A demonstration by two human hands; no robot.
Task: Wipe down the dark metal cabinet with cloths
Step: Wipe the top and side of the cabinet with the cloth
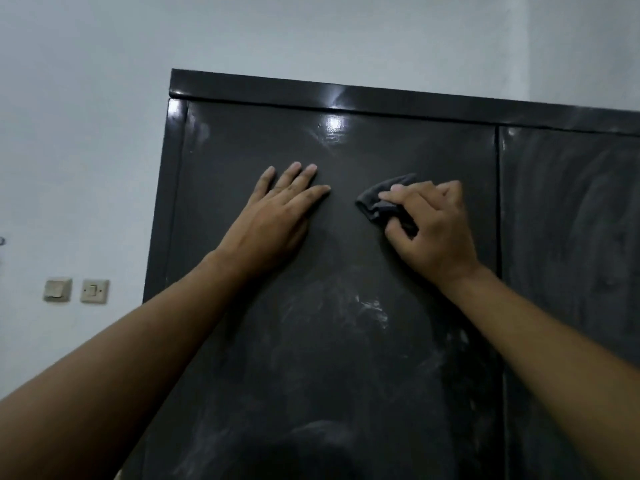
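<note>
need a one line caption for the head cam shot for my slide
Right hand wipes the dark metal cabinet door with a dark cloth while the left hand rests flat on it.

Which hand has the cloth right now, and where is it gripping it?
The right hand grips the dark cloth by its bunched right part, pressing it on the cabinet door. The left hand holds nothing, flat on the door.
</note>
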